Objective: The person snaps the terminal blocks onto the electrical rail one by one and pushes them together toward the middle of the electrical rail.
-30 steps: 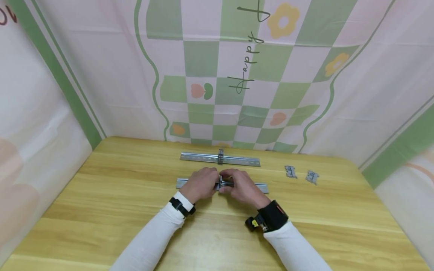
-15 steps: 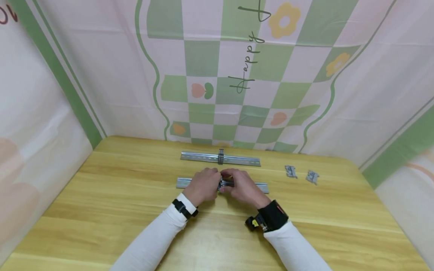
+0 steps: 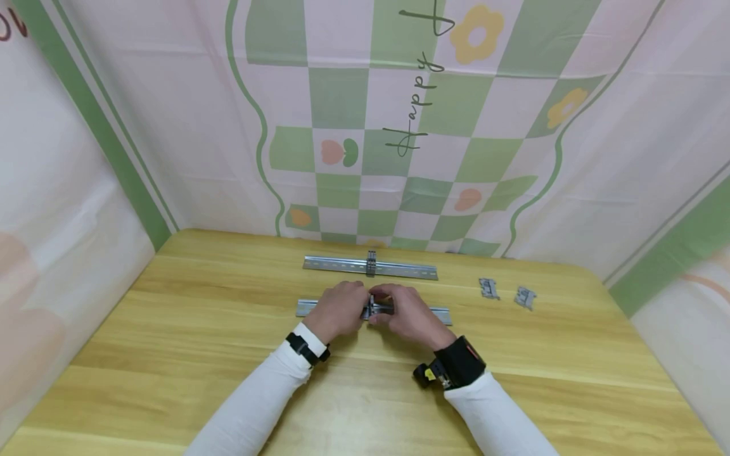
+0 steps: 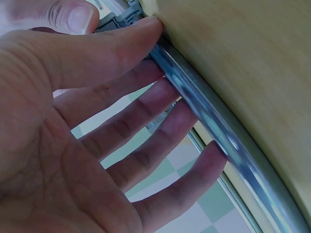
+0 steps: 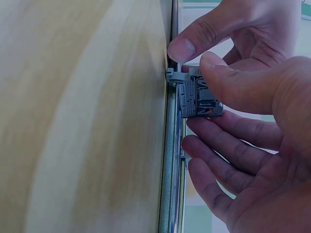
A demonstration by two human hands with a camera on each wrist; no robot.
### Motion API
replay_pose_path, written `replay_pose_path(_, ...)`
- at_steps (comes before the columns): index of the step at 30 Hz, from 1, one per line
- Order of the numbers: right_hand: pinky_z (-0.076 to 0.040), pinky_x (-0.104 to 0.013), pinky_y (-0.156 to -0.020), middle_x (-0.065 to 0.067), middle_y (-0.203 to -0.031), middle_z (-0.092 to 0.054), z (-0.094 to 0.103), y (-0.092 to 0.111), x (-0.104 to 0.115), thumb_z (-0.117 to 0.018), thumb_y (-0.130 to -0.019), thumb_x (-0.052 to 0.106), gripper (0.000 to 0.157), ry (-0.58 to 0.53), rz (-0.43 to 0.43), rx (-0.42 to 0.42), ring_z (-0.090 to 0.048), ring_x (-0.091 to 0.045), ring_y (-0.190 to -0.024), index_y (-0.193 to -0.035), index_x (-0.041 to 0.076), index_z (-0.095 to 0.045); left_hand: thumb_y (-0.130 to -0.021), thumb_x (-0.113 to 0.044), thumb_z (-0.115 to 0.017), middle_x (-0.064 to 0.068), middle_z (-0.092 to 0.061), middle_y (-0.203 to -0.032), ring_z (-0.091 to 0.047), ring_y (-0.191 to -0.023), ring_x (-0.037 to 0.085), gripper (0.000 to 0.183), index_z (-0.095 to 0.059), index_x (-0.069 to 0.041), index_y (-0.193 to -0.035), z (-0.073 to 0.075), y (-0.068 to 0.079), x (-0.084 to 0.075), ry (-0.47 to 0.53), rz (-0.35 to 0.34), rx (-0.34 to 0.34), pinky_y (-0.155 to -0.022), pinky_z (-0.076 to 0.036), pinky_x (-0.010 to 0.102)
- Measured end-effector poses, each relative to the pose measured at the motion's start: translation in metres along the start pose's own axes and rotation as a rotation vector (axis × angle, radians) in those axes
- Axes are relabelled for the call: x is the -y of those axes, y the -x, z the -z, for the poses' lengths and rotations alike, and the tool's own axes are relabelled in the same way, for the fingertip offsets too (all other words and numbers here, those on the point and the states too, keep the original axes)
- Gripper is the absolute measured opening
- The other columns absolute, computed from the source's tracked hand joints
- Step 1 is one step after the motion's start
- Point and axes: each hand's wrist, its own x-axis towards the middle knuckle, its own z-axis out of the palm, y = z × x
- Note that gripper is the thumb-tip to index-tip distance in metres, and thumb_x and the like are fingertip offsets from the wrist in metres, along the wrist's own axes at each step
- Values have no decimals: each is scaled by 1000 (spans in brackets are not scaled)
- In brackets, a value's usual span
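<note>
My right hand (image 3: 410,315) pinches a grey terminal block (image 5: 199,94) between thumb and fingertips. The block sits against the near DIN rail (image 3: 441,316) around its middle; whether it is clipped on cannot be seen. Just left of the block, my left hand (image 3: 340,308) grips the same rail, thumb on one edge and fingertips on the other, as the left wrist view shows. Both hands cover the middle of this rail in the head view. In the right wrist view the left thumb (image 5: 182,50) touches the rail edge beside the block.
Behind the hands lies a second DIN rail (image 3: 336,263) with a group of grey terminal blocks (image 3: 371,263) at its middle. Two loose grey terminal blocks, one nearer (image 3: 488,289) and one farther right (image 3: 525,297), lie flat on the wooden table (image 3: 365,405). A patterned cloth hangs behind.
My left hand shifted slightly right towards the block half a second ago and is now back left. The right hand holds its place at the block.
</note>
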Motion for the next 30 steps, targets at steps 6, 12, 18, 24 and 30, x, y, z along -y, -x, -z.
replay_pose_path(6, -44, -30, -85, -3, -113, -61, 2, 1, 2, -72, -76, 20, 46, -17, -6, 2, -58, -18, -103, -118, 10, -57, -75, -11, -66, -1, -51, -82, -48, -71, 15, 11, -57, -14, -81, 2, 0, -1, 17, -4, -8, -51, -40, 25)
replay_pose_path(12, -44, -31, -85, -3, -113, -61, 2, 2, 1, -72, -76, 20, 46, -42, 10, 7, -58, -19, -103, -119, 10, -57, -75, -11, -66, -1, -50, -81, -48, -69, 14, 12, -54, -15, -77, 2, 1, -1, 25, -11, -9, -49, -39, 25)
replay_pose_path(18, -43, -30, -87, -1, -117, -59, 3, 3, 1, -72, -76, 21, 50, -79, 14, 28, -56, -17, -106, -122, 13, -54, -74, -11, -66, -2, -51, -80, -48, -70, 14, 13, -54, -15, -75, 1, 1, 1, 36, -17, -16, -50, -39, 25)
replay_pose_path(24, -43, -31, -87, -4, -117, -59, 6, 4, 1, -73, -75, 24, 59, -100, 3, 46, -56, -19, -106, -127, 10, -51, -73, -10, -65, -3, -49, -79, -48, -69, 14, 10, -56, -14, -72, 0, 0, 5, 64, -23, -9, -50, -40, 26)
replay_pose_path(30, -43, -37, -88, -5, -117, -59, 18, 6, -8, -74, -73, 29, 62, -71, -33, 25, -53, -22, -109, -128, 10, -51, -72, -7, -65, -3, -49, -78, -48, -67, 14, 14, -55, -16, -68, 0, 0, 6, 96, -25, -5, -49, -40, 25)
